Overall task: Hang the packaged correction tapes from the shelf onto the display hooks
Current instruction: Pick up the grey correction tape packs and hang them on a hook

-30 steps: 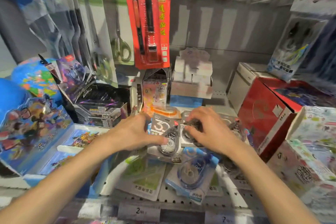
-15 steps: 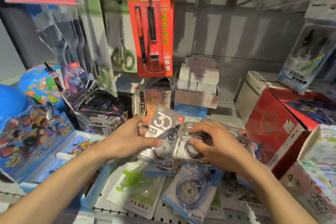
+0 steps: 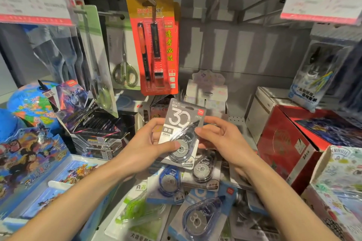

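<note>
While lifted: grey tape pack (image 3: 181, 135) is up, ready for a hook.
Left hand (image 3: 146, 146): pinches it.
Right hand (image 3: 221, 139): loose, steadying its edge.

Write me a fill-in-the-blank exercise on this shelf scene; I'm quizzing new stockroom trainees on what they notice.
1. The left hand holds a grey packaged correction tape printed with the number ____.
2. The red pen pack hangs from a display ____.
3. The scissors hang to the ____ of the red pen pack.
4. The right hand touches the held pack's ____ edge.

Missing words: 30; hook; left; right
</note>
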